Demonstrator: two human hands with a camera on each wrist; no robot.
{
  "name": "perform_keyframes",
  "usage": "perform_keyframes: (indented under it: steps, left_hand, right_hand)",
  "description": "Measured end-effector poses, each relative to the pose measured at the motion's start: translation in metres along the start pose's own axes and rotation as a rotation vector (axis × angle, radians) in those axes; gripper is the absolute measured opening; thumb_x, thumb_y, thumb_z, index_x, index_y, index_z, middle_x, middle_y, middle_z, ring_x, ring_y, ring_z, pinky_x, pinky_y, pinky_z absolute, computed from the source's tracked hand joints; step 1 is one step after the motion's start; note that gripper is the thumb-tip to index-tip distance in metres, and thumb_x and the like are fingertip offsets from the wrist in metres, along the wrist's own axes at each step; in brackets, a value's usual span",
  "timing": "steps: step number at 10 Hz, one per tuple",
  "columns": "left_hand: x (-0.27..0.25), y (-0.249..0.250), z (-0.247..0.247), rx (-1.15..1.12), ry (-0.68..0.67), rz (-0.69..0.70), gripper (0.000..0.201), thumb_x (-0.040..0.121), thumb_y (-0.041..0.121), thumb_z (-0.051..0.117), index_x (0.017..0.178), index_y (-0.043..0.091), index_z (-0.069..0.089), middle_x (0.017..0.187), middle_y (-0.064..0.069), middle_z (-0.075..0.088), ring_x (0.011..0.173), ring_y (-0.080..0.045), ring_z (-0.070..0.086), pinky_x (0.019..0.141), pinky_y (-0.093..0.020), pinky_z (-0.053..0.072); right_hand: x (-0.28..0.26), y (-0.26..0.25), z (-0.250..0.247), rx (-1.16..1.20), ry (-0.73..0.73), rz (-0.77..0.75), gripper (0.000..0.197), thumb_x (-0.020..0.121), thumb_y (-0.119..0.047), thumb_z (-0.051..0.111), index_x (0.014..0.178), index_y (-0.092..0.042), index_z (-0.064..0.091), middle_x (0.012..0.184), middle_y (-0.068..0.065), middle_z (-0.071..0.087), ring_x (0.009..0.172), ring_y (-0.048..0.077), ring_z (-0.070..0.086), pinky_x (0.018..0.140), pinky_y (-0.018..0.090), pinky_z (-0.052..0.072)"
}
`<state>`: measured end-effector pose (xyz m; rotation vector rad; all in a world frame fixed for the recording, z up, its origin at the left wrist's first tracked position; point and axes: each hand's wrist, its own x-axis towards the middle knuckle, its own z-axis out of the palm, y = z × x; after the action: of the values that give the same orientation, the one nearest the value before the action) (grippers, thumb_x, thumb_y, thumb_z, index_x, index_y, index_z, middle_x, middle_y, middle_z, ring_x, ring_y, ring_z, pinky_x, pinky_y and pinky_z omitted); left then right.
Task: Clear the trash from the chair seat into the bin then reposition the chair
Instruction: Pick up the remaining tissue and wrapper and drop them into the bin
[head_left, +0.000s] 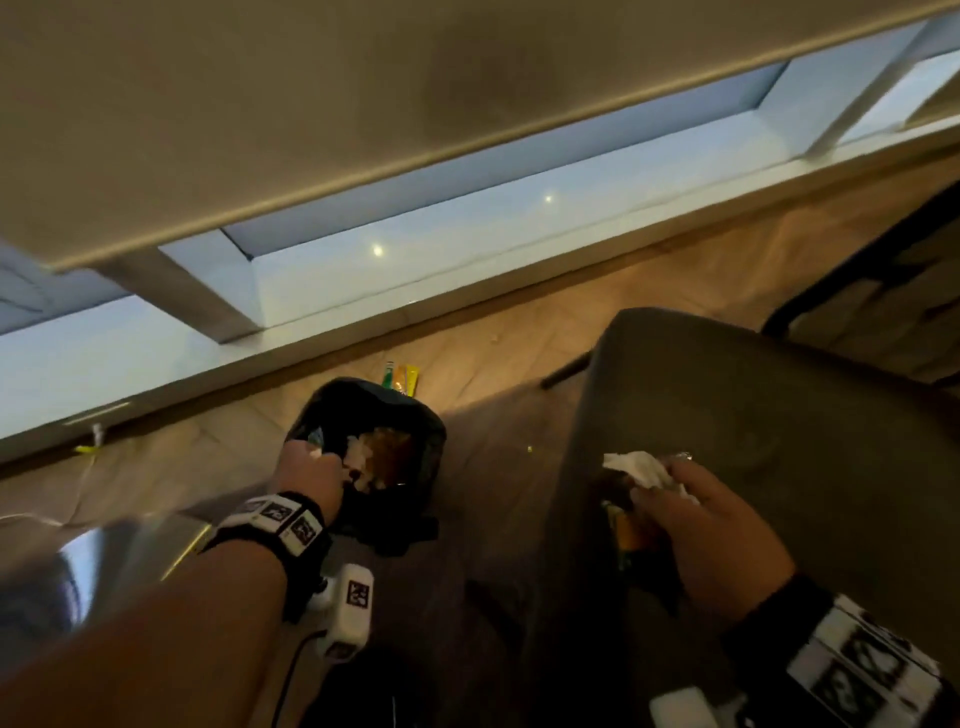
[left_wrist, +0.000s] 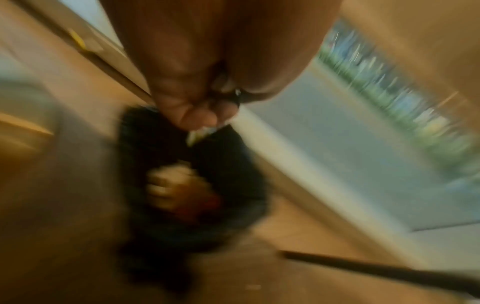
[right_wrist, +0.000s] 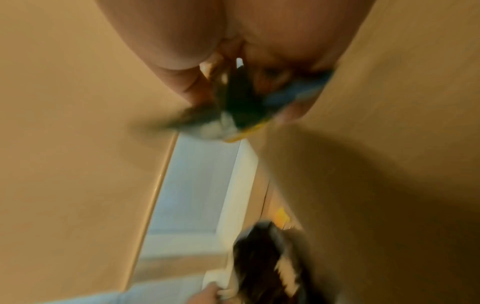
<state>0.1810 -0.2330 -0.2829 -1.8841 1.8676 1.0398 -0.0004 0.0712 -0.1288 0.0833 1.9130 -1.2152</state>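
Observation:
A black bin (head_left: 415, 441) lined with a bag stands on the wood floor, with paper and brown scraps inside; it shows blurred in the left wrist view as the bin (left_wrist: 228, 164). My left hand (head_left: 318, 460) hovers over its near rim and pinches a small pale wrapper (left_wrist: 201, 132) in curled fingers. On the grey chair seat (head_left: 779, 405), my right hand (head_left: 670, 493) grips a bunch of trash: a white tissue (head_left: 636, 465) and a yellow-green wrapper (head_left: 626, 530). In the right wrist view the bunch of trash (right_wrist: 244, 111) looks dark, blue and yellow.
Coloured sachets (head_left: 400, 375) lie on the floor behind the bin, below a low white window sill (head_left: 467, 291). A chair leg (head_left: 566, 371) angles to the floor. A second dark-framed chair (head_left: 883, 291) stands at the right. A shiny metal object (head_left: 104, 561) is at lower left.

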Motion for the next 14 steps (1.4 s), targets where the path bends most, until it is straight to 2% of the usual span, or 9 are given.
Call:
perform_keyframes:
  steps: [2, 3, 5, 7, 8, 10, 11, 12, 14]
  left_hand:
    - [-0.007, 0.001, -0.009, -0.399, -0.089, -0.194, 0.074, 0.081, 0.058, 0.055, 0.132, 0.01, 0.03, 0.12, -0.017, 0.05, 0.112, -0.041, 0.054, 0.091, -0.041, 0.044]
    - [-0.021, -0.011, -0.008, -0.489, -0.003, -0.363, 0.088, 0.082, 0.071, 0.039, 0.147, 0.02, 0.01, 0.151, -0.018, 0.028, 0.133, -0.043, 0.034, 0.109, -0.051, 0.03]
    - [-0.069, -0.073, 0.048, -0.51, -0.059, -0.642, 0.071, 0.096, 0.049, 0.034, 0.147, 0.003, 0.017, 0.151, -0.027, 0.027, 0.136, -0.044, 0.03, 0.112, -0.047, 0.027]
    - [-0.079, -0.122, 0.067, -0.247, -0.087, -0.632, 0.07, 0.095, 0.038, 0.048, 0.144, -0.003, 0.021, 0.146, -0.031, 0.03, 0.131, -0.044, 0.035, 0.11, -0.044, 0.031]
    - [-0.082, -0.114, 0.042, -0.31, -0.071, -0.587, 0.06, 0.099, 0.029, 0.038, 0.149, 0.009, 0.013, 0.149, -0.029, 0.025, 0.134, -0.043, 0.033, 0.11, -0.044, 0.029]
    - [-0.103, -0.073, 0.016, -0.265, -0.145, -0.171, 0.044, 0.099, 0.034, 0.036, 0.125, 0.002, 0.051, 0.125, -0.025, 0.056, 0.115, -0.039, 0.053, 0.096, -0.04, 0.041]
    - [-0.131, -0.044, 0.001, -0.022, -0.34, 0.023, 0.033, 0.093, 0.041, 0.048, 0.107, 0.013, 0.056, 0.105, -0.013, 0.062, 0.096, -0.031, 0.059, 0.09, -0.04, 0.048]
    - [-0.168, -0.015, -0.012, 0.475, -0.527, 0.306, 0.041, 0.092, 0.041, 0.049, 0.12, 0.012, 0.051, 0.122, -0.011, 0.057, 0.111, -0.03, 0.055, 0.093, -0.036, 0.046]
    - [-0.245, 0.066, -0.055, 0.802, -0.418, 0.692, 0.041, 0.094, 0.039, 0.045, 0.119, 0.009, 0.056, 0.127, -0.013, 0.058, 0.114, -0.029, 0.055, 0.089, -0.032, 0.043]
  right_hand:
    - [0.024, -0.011, 0.093, -0.072, -0.115, 0.048, 0.014, 0.084, -0.018, 0.063, 0.083, -0.029, 0.072, 0.094, 0.015, 0.073, 0.091, 0.037, 0.069, 0.087, 0.055, 0.054]
    - [0.037, -0.015, 0.132, -0.039, -0.139, 0.108, 0.016, 0.088, -0.013, 0.057, 0.087, -0.022, 0.07, 0.089, 0.013, 0.07, 0.087, 0.031, 0.068, 0.077, 0.046, 0.056]
    - [0.075, -0.012, 0.204, -0.137, -0.166, 0.107, 0.013, 0.079, -0.021, 0.061, 0.091, -0.025, 0.061, 0.096, 0.008, 0.068, 0.086, 0.028, 0.065, 0.083, 0.047, 0.056]
    - [0.1, 0.009, 0.248, -0.055, -0.326, 0.266, 0.075, 0.065, -0.043, 0.067, 0.136, -0.037, 0.043, 0.129, 0.001, 0.054, 0.121, 0.031, 0.051, 0.097, 0.057, 0.046]
    - [0.102, 0.026, 0.246, -0.03, -0.353, 0.24, 0.075, 0.072, -0.028, 0.068, 0.141, -0.033, 0.038, 0.138, 0.005, 0.048, 0.121, 0.029, 0.051, 0.099, 0.054, 0.047]
    - [0.07, 0.025, 0.193, -0.161, -0.234, 0.191, 0.014, 0.09, -0.016, 0.058, 0.097, -0.027, 0.061, 0.095, 0.008, 0.065, 0.085, 0.021, 0.062, 0.073, 0.038, 0.055]
    - [0.031, -0.001, 0.136, -0.257, -0.191, 0.154, 0.009, 0.091, -0.018, 0.056, 0.089, -0.025, 0.061, 0.09, 0.01, 0.065, 0.076, 0.022, 0.06, 0.06, 0.035, 0.049]
    - [-0.013, -0.025, 0.068, -0.364, -0.129, 0.127, 0.008, 0.094, -0.02, 0.054, 0.09, -0.022, 0.06, 0.087, 0.004, 0.064, 0.068, 0.017, 0.058, 0.048, 0.026, 0.046]
    - [-0.119, -0.044, -0.066, -0.383, 0.176, 0.155, 0.012, 0.094, -0.029, 0.054, 0.084, -0.024, 0.058, 0.09, 0.006, 0.063, 0.075, 0.019, 0.059, 0.064, 0.033, 0.048]
